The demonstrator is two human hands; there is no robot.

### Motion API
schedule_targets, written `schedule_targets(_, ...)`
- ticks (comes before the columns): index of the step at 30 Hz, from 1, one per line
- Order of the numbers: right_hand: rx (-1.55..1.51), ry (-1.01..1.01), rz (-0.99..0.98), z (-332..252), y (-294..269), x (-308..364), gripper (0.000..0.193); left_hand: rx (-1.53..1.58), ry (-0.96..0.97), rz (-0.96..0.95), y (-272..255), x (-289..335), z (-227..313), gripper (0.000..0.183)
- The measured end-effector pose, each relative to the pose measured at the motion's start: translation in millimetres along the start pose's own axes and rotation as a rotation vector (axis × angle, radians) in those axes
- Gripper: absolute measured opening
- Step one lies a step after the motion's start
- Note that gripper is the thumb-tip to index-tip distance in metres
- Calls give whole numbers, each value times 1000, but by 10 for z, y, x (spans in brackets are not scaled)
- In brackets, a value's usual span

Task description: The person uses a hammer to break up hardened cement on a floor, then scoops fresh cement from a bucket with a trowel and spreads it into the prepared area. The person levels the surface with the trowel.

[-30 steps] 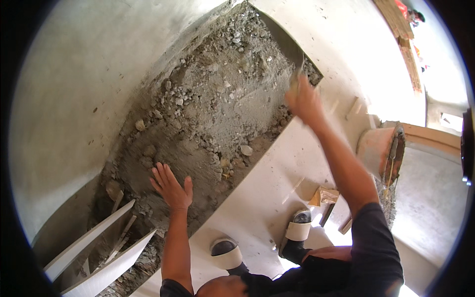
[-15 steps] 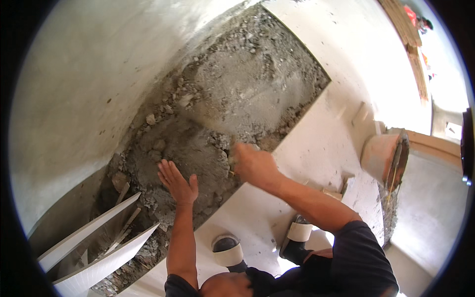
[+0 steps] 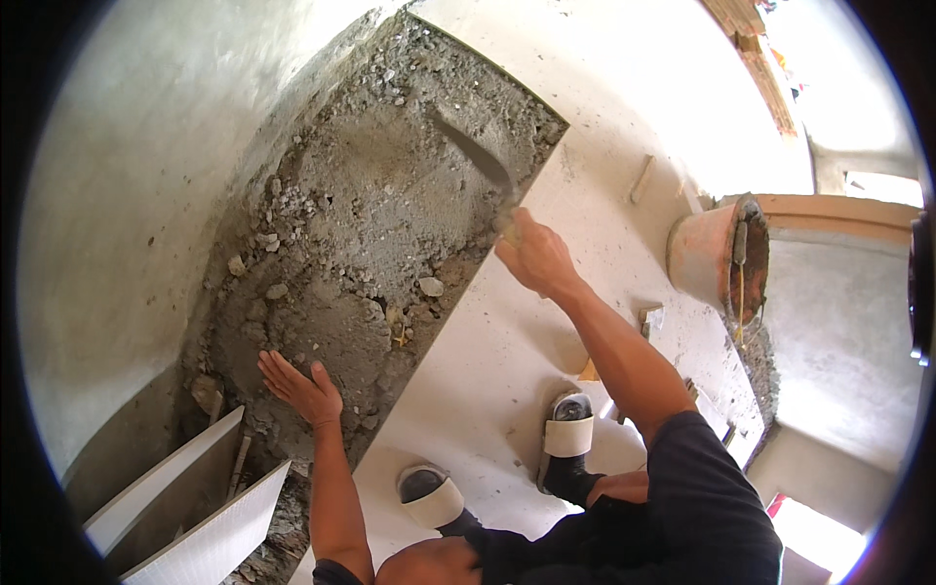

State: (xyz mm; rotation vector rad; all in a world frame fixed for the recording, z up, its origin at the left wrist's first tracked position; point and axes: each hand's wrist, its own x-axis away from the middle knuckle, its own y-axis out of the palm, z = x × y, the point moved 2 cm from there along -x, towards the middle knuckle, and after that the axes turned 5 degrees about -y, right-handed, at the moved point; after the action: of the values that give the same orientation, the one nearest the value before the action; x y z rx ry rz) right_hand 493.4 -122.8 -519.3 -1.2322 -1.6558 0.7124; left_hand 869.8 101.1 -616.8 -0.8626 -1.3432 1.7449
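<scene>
My right hand point(image 3: 536, 255) is wrapped round the handle of a trowel point(image 3: 475, 154). The dark blade, slightly smeared by motion, points to the upper left over the far part of the mortar bed point(image 3: 390, 210), near its right edge. My left hand point(image 3: 304, 390) is open, palm down with its fingers stretched out, over the damp grey mortar at the near left. Whether its palm touches the mortar I cannot tell. Loose stones, such as a pale one point(image 3: 431, 287), lie on the rough bed between my hands.
Pale floor tiles point(image 3: 468, 361) border the bed on the right, under my sandalled feet. A mortar-stained bucket point(image 3: 697, 255) stands at the right. Two tiles point(image 3: 210, 526) stand on edge at the lower left, near the plastered wall point(image 3: 136, 224). Small wood scraps point(image 3: 643, 179) lie on the tiles.
My right hand has moved up and to the right with the trowel, whose blade now shows clearly over the far bed. The view has shifted; my left hand stays spread over the mortar.
</scene>
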Motion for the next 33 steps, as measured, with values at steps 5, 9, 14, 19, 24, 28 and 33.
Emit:
schedule_targets(5,23,108,227,-64,-43,-248,42,-46,0,-19,23,19,-54,76)
schedule_targets(9,-94,224,12,-574,565,166,51,-16,25,12,33,7,-47,74)
schedule_targets(14,-241,61,-369,-1266,1399,1780,50,5,4,-31,-15,-4,-58,72)
schedule_targets(19,-293,95,-300,-1201,1330,2012,61,262,-82,24,-242,45,-196,66)
schedule_targets(24,-282,50,-184,-1117,1271,1775,53,118,-19,-195,-451,120,-246,58)
schedule_targets(28,-299,-30,-301,-1292,1395,2144,51,287,-116,-170,-580,98,-260,55)
schedule_targets(33,-354,-261,-87,-1663,1307,1821,40,487,-295,-173,-778,145,-377,57)
